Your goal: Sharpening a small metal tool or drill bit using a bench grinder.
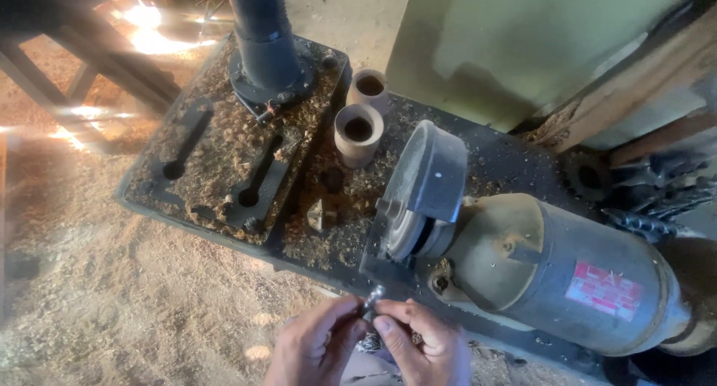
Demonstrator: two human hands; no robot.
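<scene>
**Both hands pinched on a small metal bit below the grinder**

Working left to right, I see the sawdust-covered floor [97, 281], then the dark slotted base plate [224, 162] thick with wood shavings, with a black column [261, 27] rising from its far end. Two short clay-coloured tubes [358, 132] stand upright just beside the plate's right edge.

At the bottom centre, my left hand [310, 352] and right hand [422, 349] meet on a small metal bit [372, 296], which sits between them just below the grinding wheel [407, 233] and its dark guard [433, 169]. The left thumb and forefinger are closed around the bit's lower end; the right thumb and fingers are closed beside them. I cannot tell how much of its length they cover.

I judge the bit to be light, stiff and hard, probably slick with a ridged or threaded surface, so it could twist out of a loose pinch. The lower shank looks the safest place to hold, leaving the tip free.

To the right lies the grey motor body [575, 281], with twisted drill bits [657, 199] piled behind it.
</scene>
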